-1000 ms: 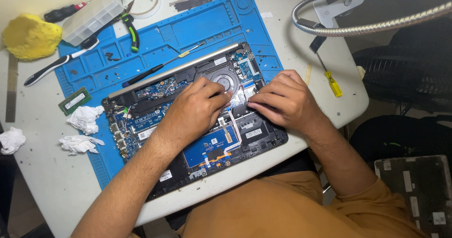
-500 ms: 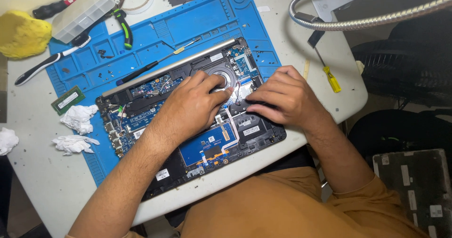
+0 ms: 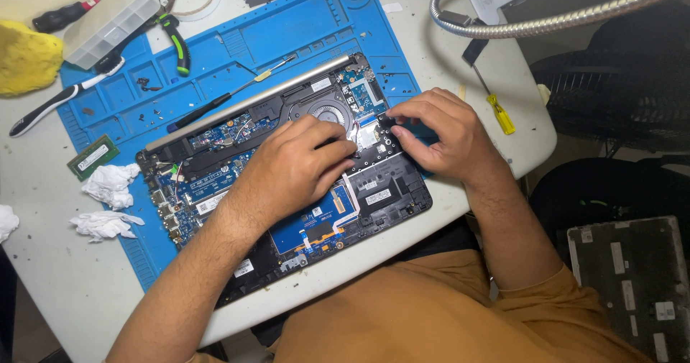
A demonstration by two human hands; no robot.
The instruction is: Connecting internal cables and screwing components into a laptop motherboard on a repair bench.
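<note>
**Both hands on the opened laptop's board**

You had the opened black laptop with its exposed blue circuit boards lying on the blue ribbed silicone work mat, which covered the white counter. Its long axis ran diagonally, from lower left up to upper right, with the silver hinge bar along the far edge. Your left hand lay flat over the middle, fingers curled down beside the round grey fan, grasping nothing I could see. Your right hand pinched at a small black part near the right edge; whether that grip had closed on it, I could not tell.
</note>
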